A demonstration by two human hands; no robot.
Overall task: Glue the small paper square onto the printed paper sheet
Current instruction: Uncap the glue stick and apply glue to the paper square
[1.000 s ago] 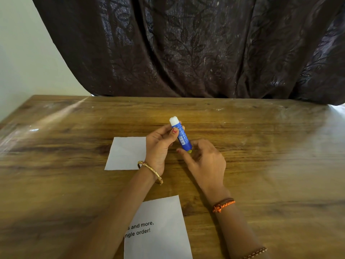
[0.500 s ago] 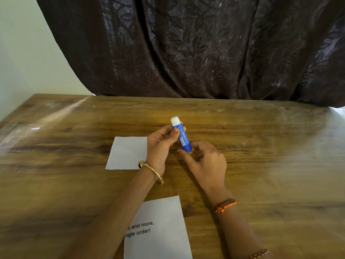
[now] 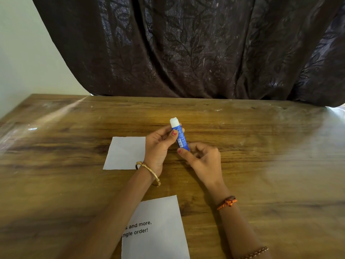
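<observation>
Small paper square [image 3: 124, 152] lies flat on the worktop [image 3: 261, 165], left of both hands, its right edge partly hidden behind the left hand. No glue visible on it.

Left hand [image 3: 158, 146] grasps the glue stick [image 3: 179, 136] around the upper barrel, thumb across the front, stick held above the worktop and tilted slightly, white glue tip up and uncapped.

Right hand [image 3: 201, 159] pinches the bottom end of the stick with thumb and curled fingers; this reads as turning the base knob to feed the glue out. Cap not seen.

Printed sheet [image 3: 158, 230] lies nearest the person, below the forearms, text side up, well apart from the square.

Judgement, step in hand: advancing the glue. Feed only a short length; a long column is likely to smear or break under pressure. Keep the barrel fixed in the left hand and turn only the base. For the next move, pin the square with one hand while coating, since light paper may slide or curl, and work to the edges and corners.
</observation>
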